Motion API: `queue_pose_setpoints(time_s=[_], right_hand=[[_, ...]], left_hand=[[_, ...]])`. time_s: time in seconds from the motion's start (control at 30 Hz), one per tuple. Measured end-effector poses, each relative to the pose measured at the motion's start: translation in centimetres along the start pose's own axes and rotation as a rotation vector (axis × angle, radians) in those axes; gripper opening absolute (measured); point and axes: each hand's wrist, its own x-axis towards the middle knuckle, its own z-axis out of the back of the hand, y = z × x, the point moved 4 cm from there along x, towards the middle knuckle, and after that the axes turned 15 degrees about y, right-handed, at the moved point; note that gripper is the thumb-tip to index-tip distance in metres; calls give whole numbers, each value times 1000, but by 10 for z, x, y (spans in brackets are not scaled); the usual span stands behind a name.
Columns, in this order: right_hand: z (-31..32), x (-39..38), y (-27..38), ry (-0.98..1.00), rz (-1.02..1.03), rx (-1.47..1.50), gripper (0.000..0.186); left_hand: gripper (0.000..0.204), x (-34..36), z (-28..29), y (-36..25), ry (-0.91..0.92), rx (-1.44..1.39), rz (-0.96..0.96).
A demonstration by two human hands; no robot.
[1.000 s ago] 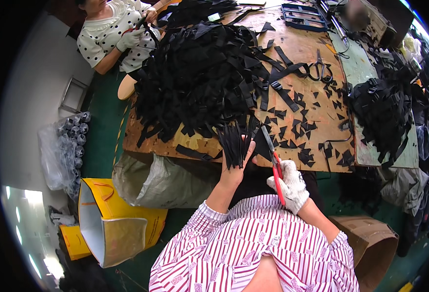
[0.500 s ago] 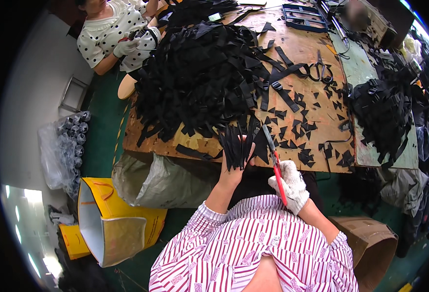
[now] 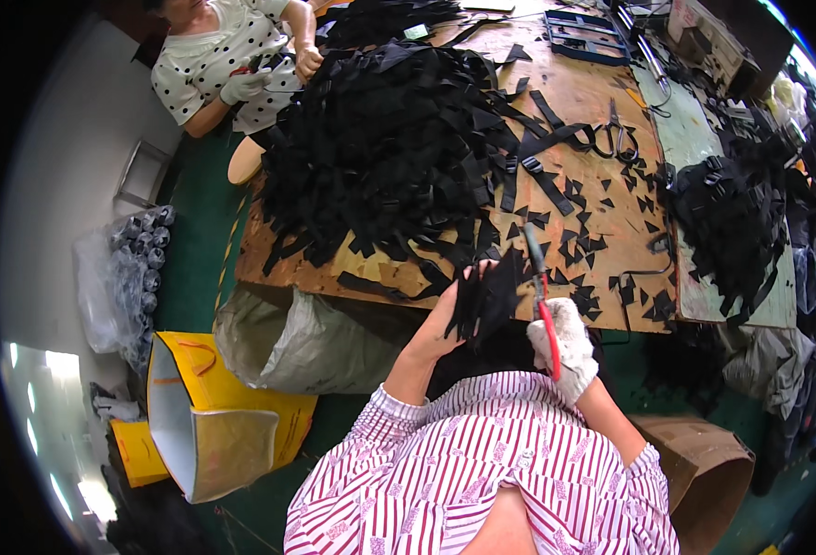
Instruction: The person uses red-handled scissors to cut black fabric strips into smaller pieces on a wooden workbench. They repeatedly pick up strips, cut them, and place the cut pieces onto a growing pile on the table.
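Black straps [image 3: 487,298], one bunch, left hand [image 3: 439,326] clasping, right hand [image 3: 570,344] gripping one red-handled tool [image 3: 541,285]

The head-worn fisheye looks down at the hands [image 3: 571,340].

Black strips [image 3: 489,301], matt cloth; shears [image 3: 539,282], metal with smooth red plastic handles [image 3: 548,331]; glove [image 3: 574,344], rough knitted cloth; table [image 3: 631,245], worn wood.
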Motion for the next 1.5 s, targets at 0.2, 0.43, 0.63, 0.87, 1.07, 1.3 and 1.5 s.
queue_pose_setpoints(time_s=[0.2,0.43,0.63,0.87,1.07,1.3,1.5], right_hand=[[8,4,-3,-92,51,124,25],[12,3,-18,-47,119,162,24],[6,3,-15,-31,136,118,23],[12,3,-18,-26,74,125,27],[19,7,-20,-49,36,156,29],[12,4,-21,4,62,121,29],[12,1,-20,-22,73,95,27]], left_hand=[[35,0,9,-21,43,291,-4],[20,57,46,-111,-280,182,-117],[12,121,154,-114,-539,-2,-305],[10,177,208,-99,-628,197,-170],[24,179,192,-93,-637,339,-95],[25,122,237,-83,-647,386,-729],[19,81,132,-180,1228,-3249,115]])
